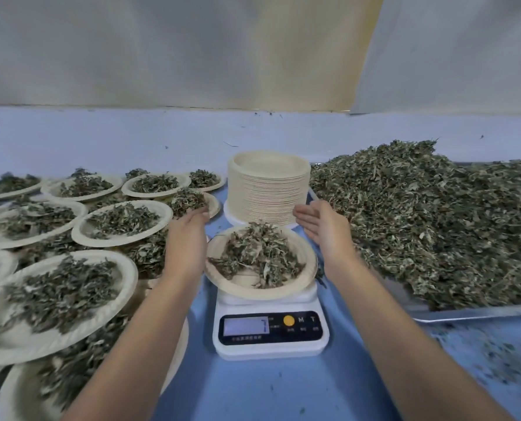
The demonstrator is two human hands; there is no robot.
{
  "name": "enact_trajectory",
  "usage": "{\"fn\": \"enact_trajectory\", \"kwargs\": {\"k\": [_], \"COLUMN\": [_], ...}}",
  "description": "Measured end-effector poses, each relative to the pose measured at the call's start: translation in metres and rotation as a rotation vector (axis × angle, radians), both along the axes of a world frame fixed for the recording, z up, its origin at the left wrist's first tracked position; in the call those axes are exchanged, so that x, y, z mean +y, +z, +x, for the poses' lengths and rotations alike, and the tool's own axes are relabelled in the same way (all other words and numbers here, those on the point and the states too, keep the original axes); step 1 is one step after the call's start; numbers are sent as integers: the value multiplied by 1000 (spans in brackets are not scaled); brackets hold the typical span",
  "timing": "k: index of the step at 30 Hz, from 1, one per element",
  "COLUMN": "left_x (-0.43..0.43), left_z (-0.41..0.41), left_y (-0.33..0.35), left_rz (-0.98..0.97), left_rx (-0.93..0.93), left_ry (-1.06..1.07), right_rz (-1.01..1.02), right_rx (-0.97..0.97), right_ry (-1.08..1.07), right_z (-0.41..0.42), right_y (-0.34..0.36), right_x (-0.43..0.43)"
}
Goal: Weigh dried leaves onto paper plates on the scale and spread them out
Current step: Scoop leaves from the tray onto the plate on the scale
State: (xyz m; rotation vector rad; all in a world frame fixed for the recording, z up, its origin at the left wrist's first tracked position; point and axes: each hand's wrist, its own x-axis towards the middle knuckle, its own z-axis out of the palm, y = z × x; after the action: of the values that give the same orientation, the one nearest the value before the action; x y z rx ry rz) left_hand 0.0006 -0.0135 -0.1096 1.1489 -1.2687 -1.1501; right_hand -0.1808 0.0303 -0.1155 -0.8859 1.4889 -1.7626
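Observation:
A white digital scale [270, 332] stands in the middle of the blue table, its display lit. On it sits a paper plate [305, 278] bearing a mound of dried leaves [257, 253]. My left hand [189, 229] hovers just left of this plate, fingers straight, holding nothing. My right hand [320, 226] is on the plate's right side, palm turned inward, fingers relaxed and empty. Neither hand touches the plate. A tall stack of empty paper plates [268, 189] rises right behind the scale.
Several filled paper plates [122, 223] overlap across the left half of the table. A metal tray [465, 312] on the right holds a big heap of dried leaves [429, 226]. Leaf crumbs litter the blue surface [481, 360] at the front right. A pale curtain hangs behind.

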Motion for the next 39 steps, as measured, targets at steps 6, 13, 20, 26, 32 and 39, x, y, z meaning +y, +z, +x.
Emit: {"fn": "enact_trajectory", "kwargs": {"k": [6,13,20,26,32,39], "left_x": [-3,0,0,-9,-25,-57], "left_z": [-9,-13,-8,10,51,118], "left_y": [-6,-4,-2,2,23,44], "left_rz": [224,249,246,194,210,149], "left_rx": [47,51,49,61,121,160], "left_ry": [-4,1,47,102,187,358], "right_rz": [-3,-32,-76,-105,-59,232], "right_rx": [33,-13,-1,-64,-159,13], "right_ry": [10,18,-7,-8,36,246], "right_z": [2,8,15,33,63,121], "right_y": [-5,-4,0,13,32,41], "right_x": [1,0,0,-12,-39,-74]}}
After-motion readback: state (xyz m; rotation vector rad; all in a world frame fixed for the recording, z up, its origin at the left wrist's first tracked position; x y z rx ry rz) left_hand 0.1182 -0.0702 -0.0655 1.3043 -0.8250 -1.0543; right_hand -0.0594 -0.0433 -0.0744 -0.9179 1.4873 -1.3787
